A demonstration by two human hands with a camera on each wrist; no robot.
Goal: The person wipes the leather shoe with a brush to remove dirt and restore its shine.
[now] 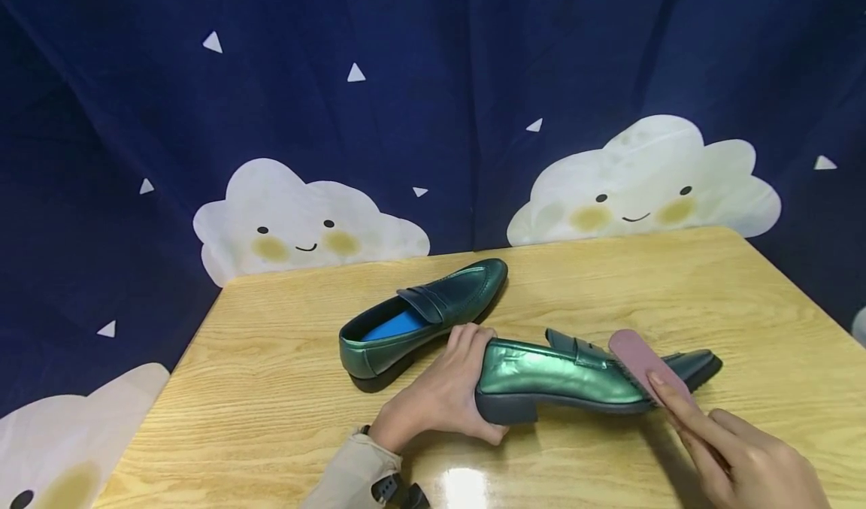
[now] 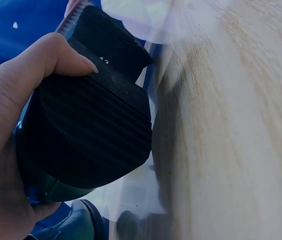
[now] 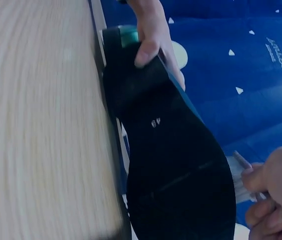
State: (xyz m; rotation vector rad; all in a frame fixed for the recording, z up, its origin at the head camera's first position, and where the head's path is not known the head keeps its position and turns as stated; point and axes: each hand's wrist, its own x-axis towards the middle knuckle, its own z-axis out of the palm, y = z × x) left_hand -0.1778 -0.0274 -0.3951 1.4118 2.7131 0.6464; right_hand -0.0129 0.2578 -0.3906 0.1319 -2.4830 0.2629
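A metallic green loafer [image 1: 558,377] is gripped around its heel by my left hand [image 1: 449,392], toe pointing right. In the left wrist view the thumb presses on the dark heel block [image 2: 91,127]. My right hand [image 1: 758,452] holds a pink-backed brush [image 1: 646,362], with its bristles against the near side of the loafer's front part, and a finger lies along the brush's back. The black sole [image 3: 180,155] faces the right wrist camera, and pale bristles show beyond its edge. Behind the left hand, a matching loafer [image 1: 406,332] with a blue insole stands upright.
The work is over a light wooden table [image 1: 271,389], with a glare spot near its front edge. A dark blue curtain [image 1: 433,80] printed with smiling clouds and small white triangles hangs behind it. A dark band and a beige sleeve [image 1: 358,468] are at the left wrist.
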